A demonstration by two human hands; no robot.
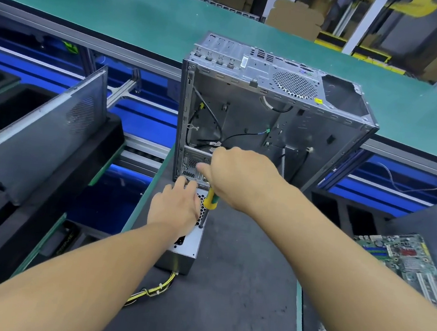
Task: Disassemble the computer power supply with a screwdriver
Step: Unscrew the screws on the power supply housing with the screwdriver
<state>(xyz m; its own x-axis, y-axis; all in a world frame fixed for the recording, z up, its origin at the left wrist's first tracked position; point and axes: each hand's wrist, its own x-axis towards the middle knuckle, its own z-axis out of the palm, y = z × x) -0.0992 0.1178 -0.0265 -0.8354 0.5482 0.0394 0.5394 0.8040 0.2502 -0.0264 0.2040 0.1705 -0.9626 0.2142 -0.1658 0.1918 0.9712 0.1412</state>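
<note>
A grey metal power supply (pixel 189 245) lies on the dark mat, with yellow and black cables (pixel 154 290) trailing from its near end. My left hand (pixel 176 206) rests on its perforated far end, fingers spread over the top. My right hand (pixel 237 175) grips a screwdriver with a yellow and green handle (pixel 211 199), held above the far end of the power supply; its tip is hidden. An open, gutted computer case (pixel 270 117) stands just behind, loose black wires inside it.
A green motherboard (pixel 413 266) lies at the right edge of the mat. A dark side panel (pixel 47 127) leans on black cases at the left. A green conveyor belt (pixel 146 17) runs behind the case, blue bins below it.
</note>
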